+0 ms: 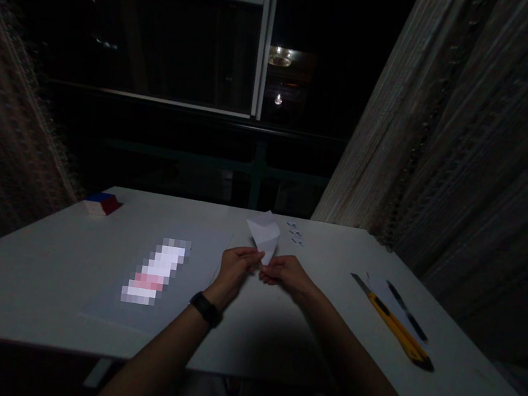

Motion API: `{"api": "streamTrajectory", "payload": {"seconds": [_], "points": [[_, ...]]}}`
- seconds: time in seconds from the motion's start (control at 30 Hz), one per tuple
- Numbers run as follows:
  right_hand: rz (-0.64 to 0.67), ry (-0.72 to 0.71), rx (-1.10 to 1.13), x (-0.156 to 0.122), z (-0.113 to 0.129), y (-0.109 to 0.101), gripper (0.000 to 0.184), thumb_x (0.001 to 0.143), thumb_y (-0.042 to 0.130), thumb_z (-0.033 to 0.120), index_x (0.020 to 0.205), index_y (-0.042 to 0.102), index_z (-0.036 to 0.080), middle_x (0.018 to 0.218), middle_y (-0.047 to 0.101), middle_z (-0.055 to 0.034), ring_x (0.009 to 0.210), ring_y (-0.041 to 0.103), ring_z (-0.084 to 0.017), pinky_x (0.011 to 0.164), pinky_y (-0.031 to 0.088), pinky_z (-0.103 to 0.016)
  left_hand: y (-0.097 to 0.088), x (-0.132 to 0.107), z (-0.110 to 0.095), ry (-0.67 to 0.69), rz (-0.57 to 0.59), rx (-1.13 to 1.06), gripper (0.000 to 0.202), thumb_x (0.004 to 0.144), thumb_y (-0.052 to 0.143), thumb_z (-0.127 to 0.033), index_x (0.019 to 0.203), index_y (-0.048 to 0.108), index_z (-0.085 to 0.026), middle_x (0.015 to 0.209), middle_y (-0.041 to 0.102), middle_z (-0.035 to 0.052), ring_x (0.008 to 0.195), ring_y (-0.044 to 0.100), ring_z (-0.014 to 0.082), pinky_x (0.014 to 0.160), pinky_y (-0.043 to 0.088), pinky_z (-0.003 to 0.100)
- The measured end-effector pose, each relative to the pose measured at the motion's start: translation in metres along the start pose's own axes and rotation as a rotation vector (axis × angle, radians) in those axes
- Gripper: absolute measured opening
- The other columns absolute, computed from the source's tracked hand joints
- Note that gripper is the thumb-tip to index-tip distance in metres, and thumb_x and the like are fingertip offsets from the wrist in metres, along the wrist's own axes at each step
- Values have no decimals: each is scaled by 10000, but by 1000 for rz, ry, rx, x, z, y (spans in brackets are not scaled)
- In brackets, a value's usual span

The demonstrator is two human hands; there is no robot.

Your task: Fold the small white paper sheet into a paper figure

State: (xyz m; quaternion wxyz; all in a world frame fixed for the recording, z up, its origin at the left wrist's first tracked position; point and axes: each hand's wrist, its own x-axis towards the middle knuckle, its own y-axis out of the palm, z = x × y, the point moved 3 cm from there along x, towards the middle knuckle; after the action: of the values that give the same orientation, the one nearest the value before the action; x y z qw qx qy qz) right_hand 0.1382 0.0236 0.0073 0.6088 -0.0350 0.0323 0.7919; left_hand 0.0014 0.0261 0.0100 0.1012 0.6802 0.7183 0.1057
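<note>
Both my hands hold a small folded white paper (265,233) above the white table (37,271), near its middle. My left hand (234,268), with a dark watch on its wrist, pinches the paper's lower point from the left. From the right, my right hand (285,273) pinches the same lower end. The paper stands up in a pointed, cone-like shape with its wide end away from me.
A large white sheet (196,260) lies left of my hands, with a blurred patch on it. A colour cube (101,203) sits at the far left corner. A yellow utility knife (396,327) and a dark pen (408,311) lie right. Small paper bits (294,232) lie beyond. Curtains hang both sides.
</note>
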Motion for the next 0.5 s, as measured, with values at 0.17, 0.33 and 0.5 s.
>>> {"api": "streamTrajectory", "payload": {"seconds": [0.17,0.33,0.5], "points": [[38,-3,-18,0,0,2,349,499,765,405,584,618,101,585,660,-57,504,588,-116,521,450,-240,-1,1,0,9,-7,0,317,461,794,-287,666,668,-82,558,599,33,488,498,90,474,358,217],[45,2,-25,0,-1,2,348,493,761,404,582,611,102,567,648,-54,506,580,-121,523,437,-250,-1,1,0,-4,-7,-22,314,437,801,-281,647,670,-88,550,597,26,481,493,86,475,352,219],[23,-36,-4,-2,6,-2,351,514,766,372,707,645,105,628,659,-52,544,583,-119,510,411,-225,0,-1,-2,-12,3,-18,324,444,799,-286,672,676,-91,584,624,41,486,514,92,477,366,222]]}}
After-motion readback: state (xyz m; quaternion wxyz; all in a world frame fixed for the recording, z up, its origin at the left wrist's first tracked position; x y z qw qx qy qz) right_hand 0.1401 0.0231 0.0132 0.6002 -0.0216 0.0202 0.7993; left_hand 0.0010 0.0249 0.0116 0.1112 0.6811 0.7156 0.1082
